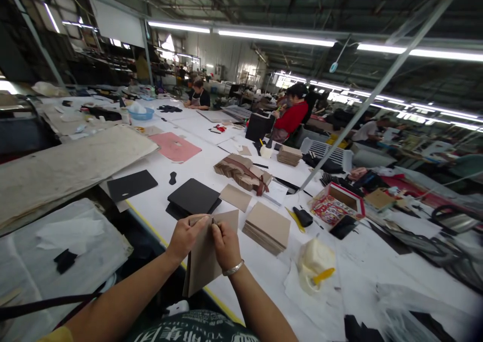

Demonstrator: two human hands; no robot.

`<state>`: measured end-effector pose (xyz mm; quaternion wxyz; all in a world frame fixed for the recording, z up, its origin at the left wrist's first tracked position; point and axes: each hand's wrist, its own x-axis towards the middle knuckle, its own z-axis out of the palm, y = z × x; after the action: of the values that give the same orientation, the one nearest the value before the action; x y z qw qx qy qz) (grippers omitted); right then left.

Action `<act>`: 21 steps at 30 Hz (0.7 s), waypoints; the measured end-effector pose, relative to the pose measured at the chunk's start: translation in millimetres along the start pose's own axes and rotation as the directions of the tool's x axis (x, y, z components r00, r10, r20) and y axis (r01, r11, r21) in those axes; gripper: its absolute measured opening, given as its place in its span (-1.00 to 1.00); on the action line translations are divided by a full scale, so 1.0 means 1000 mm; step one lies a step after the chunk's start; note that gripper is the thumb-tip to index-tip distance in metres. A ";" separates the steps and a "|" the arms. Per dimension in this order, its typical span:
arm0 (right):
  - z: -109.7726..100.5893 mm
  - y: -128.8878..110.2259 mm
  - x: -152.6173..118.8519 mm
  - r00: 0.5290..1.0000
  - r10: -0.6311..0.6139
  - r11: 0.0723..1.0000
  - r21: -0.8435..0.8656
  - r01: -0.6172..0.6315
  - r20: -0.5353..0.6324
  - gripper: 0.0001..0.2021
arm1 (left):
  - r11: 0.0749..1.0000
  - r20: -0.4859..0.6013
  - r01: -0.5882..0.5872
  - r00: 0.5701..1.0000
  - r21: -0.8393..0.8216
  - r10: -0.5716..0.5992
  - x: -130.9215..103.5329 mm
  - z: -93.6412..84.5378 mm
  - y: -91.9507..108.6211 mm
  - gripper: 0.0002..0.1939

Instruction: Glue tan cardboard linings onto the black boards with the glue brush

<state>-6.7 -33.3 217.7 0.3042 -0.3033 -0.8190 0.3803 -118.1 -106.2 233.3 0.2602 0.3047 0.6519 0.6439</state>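
Close to my body, both hands grip some brown cardboard sheets (206,264) held up at the table's near edge. My left hand (184,237) is closed on their upper left part, fingers near the top. My right hand (226,242), with a bracelet at the wrist, pinches the top edge with the thumb beside the left fingertips. More than one layer shows along the left side. Just beyond lies a stack of black sheets (193,196). A stack of brown cardboard (267,225) sits to the right, and a single brown sheet (236,197) lies between the two.
At right stand a white glue container (317,259) with a yellow brush (324,275) and a red patterned box (335,206). Farther off are a pile of shaped brown pieces (239,172), a pink sheet (176,147) and a slanting metal pole (362,110). Co-workers are beyond.
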 end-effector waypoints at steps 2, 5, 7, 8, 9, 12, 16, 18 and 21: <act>0.000 0.003 0.000 1.000 0.002 0.999 0.045 -0.001 -0.005 -0.73 | 1.000 0.007 0.011 1.000 -0.009 -0.010 0.001 0.001 -0.001 -0.57; 0.002 0.006 0.001 1.000 0.015 0.995 0.095 -0.014 -0.011 -0.72 | 1.000 0.017 0.014 1.000 -0.013 -0.014 0.002 0.001 -0.003 -0.57; 0.004 0.009 0.001 1.000 0.019 0.993 0.113 -0.019 -0.002 -0.71 | 1.000 0.021 0.020 1.000 -0.012 -0.020 0.004 0.001 -0.005 -0.57; 0.005 0.010 0.002 1.000 0.018 0.994 0.106 -0.018 0.005 -0.71 | 1.000 0.021 0.024 1.000 -0.014 -0.024 0.004 0.001 -0.007 -0.57; 0.005 0.011 0.003 1.000 0.013 0.996 0.083 -0.014 0.014 -0.71 | 0.999 0.019 0.027 0.999 -0.018 -0.027 0.005 0.001 -0.008 -0.58; 0.003 0.010 0.005 0.999 -0.013 0.995 -0.095 0.017 0.037 -0.72 | 0.999 0.009 0.025 1.000 -0.028 -0.025 0.007 0.001 -0.011 -0.59; -0.002 0.005 0.008 0.998 -0.010 0.950 -0.313 0.027 0.057 -0.72 | 1.000 0.010 0.018 1.000 0.000 -0.018 0.007 0.002 -0.010 -0.59; -0.004 0.002 0.009 0.998 0.007 0.961 -0.275 0.010 0.062 -0.72 | 1.000 0.017 0.007 1.000 0.007 -0.007 0.007 0.001 -0.008 -0.58; -0.004 0.004 0.009 0.996 0.032 0.997 -0.074 -0.026 0.081 -0.71 | 1.000 0.030 0.006 1.000 0.009 -0.006 0.006 0.001 -0.006 -0.58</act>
<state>-8.2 -22.6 219.4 0.2536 -0.3105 -0.8396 0.3667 -122.4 -101.1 227.4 0.2703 0.3135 0.6518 0.6355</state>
